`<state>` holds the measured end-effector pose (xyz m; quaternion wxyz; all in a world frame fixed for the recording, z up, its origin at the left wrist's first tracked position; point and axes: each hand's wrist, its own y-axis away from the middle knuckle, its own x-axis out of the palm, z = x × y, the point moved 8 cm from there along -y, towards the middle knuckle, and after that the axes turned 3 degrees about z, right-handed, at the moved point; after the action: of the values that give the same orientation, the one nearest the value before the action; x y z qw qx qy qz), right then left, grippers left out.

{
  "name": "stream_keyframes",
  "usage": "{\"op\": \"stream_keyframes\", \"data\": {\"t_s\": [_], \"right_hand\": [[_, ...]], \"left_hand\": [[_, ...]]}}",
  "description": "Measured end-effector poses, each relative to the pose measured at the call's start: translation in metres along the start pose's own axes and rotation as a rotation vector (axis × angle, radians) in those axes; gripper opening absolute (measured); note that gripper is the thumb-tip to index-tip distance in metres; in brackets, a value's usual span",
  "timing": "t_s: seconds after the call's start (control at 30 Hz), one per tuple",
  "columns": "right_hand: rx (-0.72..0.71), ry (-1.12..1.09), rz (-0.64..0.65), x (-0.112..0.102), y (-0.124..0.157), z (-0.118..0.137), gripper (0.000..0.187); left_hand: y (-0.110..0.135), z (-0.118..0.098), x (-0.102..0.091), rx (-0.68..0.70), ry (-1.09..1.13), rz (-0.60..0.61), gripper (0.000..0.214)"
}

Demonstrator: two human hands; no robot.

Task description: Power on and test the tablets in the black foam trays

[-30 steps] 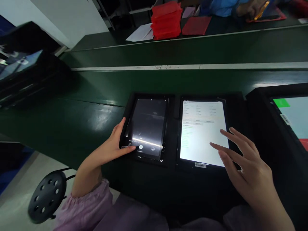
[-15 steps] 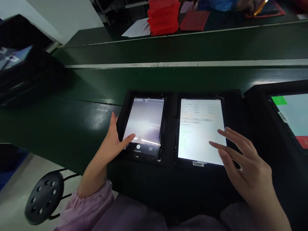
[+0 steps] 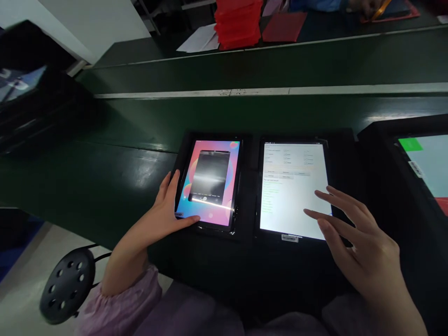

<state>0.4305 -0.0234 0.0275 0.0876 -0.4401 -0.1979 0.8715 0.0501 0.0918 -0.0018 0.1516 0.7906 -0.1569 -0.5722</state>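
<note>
At the left edge a dark stack, blurred, stands on the green desk, its top showing a bluish surface with white marks. Below it, on the floor, is a round black stool with holes in its seat. Next comes the left hand, out of a lilac sleeve, thumb and fingers spread wide: the fingers lie along the left side of the first tablet, the thumb over its bottom edge, and nothing is gripped. That tablet lies face up on the desk, its screen pink and blue with a smaller dark window in the middle. Behind, across the desk, are white papers, a red stack and a flat red folder. Right of the first tablet, apart from it, lies the second tablet, its white screen filled with text. The right hand is over its right side, fingers loosely spread, holding nothing; whether the fingertips touch the glass I cannot tell. Beyond, a co-worker's hand is near something yellow. A third tablet, green and red at its corners, is cut off at the right edge.
</note>
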Motion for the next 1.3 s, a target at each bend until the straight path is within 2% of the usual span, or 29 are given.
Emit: {"op": "stream_keyframes", "data": {"t_s": [0.27,0.43,0.63,0.73,0.8,0.87,0.97,1.03,1.2,1.3], "right_hand": [[-0.013,0.005,0.018,0.0,0.0,0.0,0.021],[-0.026,0.009,0.0,0.0,0.0,0.001,0.021],[-0.034,0.023,0.006,-0.001,-0.001,0.002,0.02],[-0.037,0.019,-0.007,-0.002,0.0,0.003,0.02],[-0.035,0.011,-0.007,-0.002,0.0,0.003,0.02],[-0.032,0.003,-0.001,-0.001,0.001,0.003,0.02],[-0.021,-0.007,0.002,0.0,0.001,0.001,0.021],[-0.004,-0.004,-0.003,0.0,0.002,0.0,0.021],[-0.019,0.018,0.001,0.0,-0.001,0.002,0.021],[-0.045,0.047,0.004,-0.001,-0.002,0.004,0.021]], "left_hand": [[0.001,-0.01,-0.003,-0.072,0.018,-0.133,0.131],[0.001,-0.008,-0.001,-0.064,0.016,-0.144,0.126],[0.001,-0.005,-0.004,0.033,0.08,-0.038,0.13],[0.001,-0.002,-0.006,0.016,0.1,0.019,0.139],[0.001,-0.001,-0.006,-0.004,0.159,0.033,0.138],[-0.001,-0.001,-0.006,-0.035,0.246,-0.002,0.124],[-0.003,0.0,-0.008,-0.11,0.286,-0.137,0.107],[-0.003,-0.006,-0.007,-0.128,0.224,-0.2,0.112],[0.0,-0.024,-0.003,-0.157,0.031,-0.189,0.135],[0.0,-0.026,-0.008,-0.138,0.105,-0.179,0.126]]}}
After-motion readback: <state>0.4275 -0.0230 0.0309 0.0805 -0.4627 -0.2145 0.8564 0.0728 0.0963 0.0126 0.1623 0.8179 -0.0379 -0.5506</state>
